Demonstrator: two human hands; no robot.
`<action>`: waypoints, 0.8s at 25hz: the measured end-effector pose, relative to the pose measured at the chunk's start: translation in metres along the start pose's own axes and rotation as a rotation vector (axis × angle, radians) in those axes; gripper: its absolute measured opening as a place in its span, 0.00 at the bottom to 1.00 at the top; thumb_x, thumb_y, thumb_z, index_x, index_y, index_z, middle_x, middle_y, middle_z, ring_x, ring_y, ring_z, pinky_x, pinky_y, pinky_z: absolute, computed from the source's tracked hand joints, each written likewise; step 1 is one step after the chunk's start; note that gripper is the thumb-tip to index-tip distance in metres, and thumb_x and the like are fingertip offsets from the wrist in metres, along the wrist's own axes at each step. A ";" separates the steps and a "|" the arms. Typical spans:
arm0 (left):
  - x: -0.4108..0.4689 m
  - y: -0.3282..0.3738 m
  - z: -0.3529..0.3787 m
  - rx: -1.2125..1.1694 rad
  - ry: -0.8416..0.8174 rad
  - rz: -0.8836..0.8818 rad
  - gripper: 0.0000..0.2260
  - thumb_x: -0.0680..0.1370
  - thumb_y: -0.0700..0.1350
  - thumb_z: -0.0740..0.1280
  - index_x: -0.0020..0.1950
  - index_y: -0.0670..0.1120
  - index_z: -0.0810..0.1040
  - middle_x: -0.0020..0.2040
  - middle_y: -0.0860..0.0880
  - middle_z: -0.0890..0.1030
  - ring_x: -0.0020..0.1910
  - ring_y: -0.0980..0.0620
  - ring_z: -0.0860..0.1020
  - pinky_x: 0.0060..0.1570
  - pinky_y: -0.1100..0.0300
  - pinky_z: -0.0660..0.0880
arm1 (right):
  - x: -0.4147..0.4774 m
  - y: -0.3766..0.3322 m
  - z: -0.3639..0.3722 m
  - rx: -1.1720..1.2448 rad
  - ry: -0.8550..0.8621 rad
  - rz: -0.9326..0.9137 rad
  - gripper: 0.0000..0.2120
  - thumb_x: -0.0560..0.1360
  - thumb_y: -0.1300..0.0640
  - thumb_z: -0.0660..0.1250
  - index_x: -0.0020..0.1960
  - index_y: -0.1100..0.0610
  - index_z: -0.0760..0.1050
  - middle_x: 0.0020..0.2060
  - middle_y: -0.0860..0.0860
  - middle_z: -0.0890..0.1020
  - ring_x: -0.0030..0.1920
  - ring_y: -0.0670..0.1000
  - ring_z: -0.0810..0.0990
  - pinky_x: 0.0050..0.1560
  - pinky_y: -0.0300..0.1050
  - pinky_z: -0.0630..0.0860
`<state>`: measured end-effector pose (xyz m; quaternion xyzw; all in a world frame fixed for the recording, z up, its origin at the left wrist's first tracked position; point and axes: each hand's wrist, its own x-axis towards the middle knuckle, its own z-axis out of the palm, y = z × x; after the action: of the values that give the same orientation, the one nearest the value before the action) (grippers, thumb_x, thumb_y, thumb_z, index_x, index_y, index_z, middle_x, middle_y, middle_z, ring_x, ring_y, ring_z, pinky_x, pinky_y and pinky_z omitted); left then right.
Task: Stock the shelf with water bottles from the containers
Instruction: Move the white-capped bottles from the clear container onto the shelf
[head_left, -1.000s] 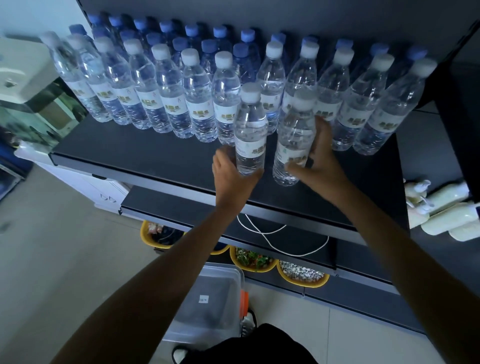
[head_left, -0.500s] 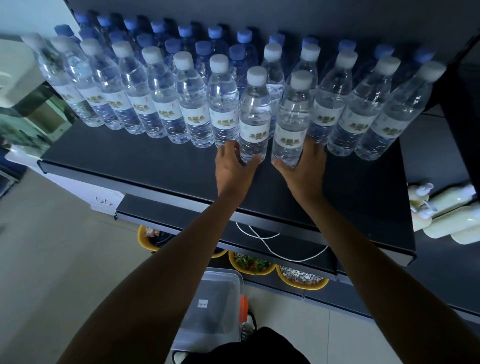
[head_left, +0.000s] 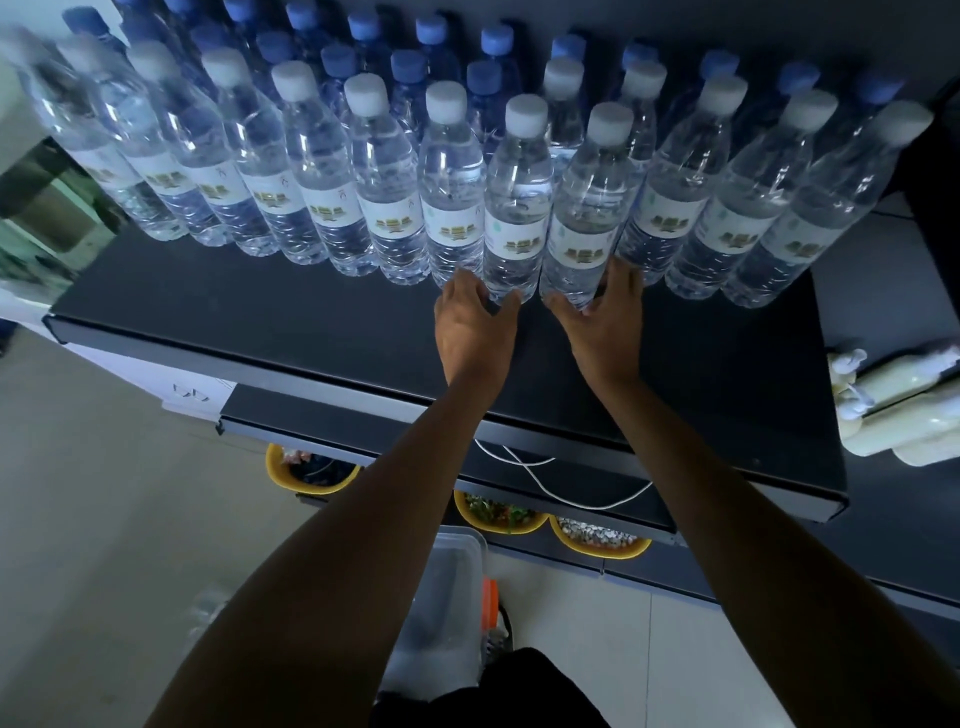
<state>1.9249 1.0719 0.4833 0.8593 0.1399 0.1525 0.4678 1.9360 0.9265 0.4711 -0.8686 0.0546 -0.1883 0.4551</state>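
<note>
Grip: left hand (head_left: 475, 332) clasps left bottle (head_left: 515, 208) | right hand (head_left: 602, 332) clasps right bottle (head_left: 587, 218)

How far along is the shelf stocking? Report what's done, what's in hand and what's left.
Done: white-capped bottles line the shelf, blue-capped bottles behind them. In hand: the left hand grips the base of the left bottle, the right hand that of the right bottle, both level with that row. Left: bare shelf in front could take more; what the clear container on the floor holds is unclear.
</note>
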 end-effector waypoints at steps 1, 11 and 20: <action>-0.001 0.000 -0.001 -0.004 -0.009 -0.001 0.14 0.75 0.51 0.73 0.43 0.44 0.71 0.40 0.51 0.73 0.43 0.49 0.72 0.43 0.57 0.68 | -0.002 -0.003 0.000 0.006 -0.003 0.009 0.34 0.69 0.52 0.79 0.69 0.61 0.71 0.64 0.57 0.73 0.65 0.55 0.73 0.60 0.48 0.75; -0.047 -0.046 -0.096 -0.420 -0.196 -0.030 0.07 0.75 0.43 0.74 0.46 0.42 0.78 0.41 0.45 0.81 0.38 0.53 0.79 0.38 0.59 0.75 | -0.144 -0.055 0.026 0.197 0.099 0.023 0.24 0.73 0.57 0.72 0.67 0.61 0.72 0.56 0.52 0.74 0.41 0.48 0.75 0.47 0.46 0.78; -0.150 -0.304 -0.219 -0.326 -0.038 -0.401 0.13 0.72 0.52 0.73 0.50 0.48 0.75 0.47 0.49 0.80 0.40 0.58 0.78 0.42 0.60 0.77 | -0.356 -0.017 0.157 0.141 -0.269 0.085 0.19 0.76 0.56 0.71 0.65 0.60 0.74 0.54 0.55 0.78 0.45 0.55 0.79 0.46 0.54 0.80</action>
<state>1.6722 1.3405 0.3192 0.7303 0.2719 0.0610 0.6237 1.6659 1.1521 0.3051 -0.8488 0.0166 -0.0540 0.5256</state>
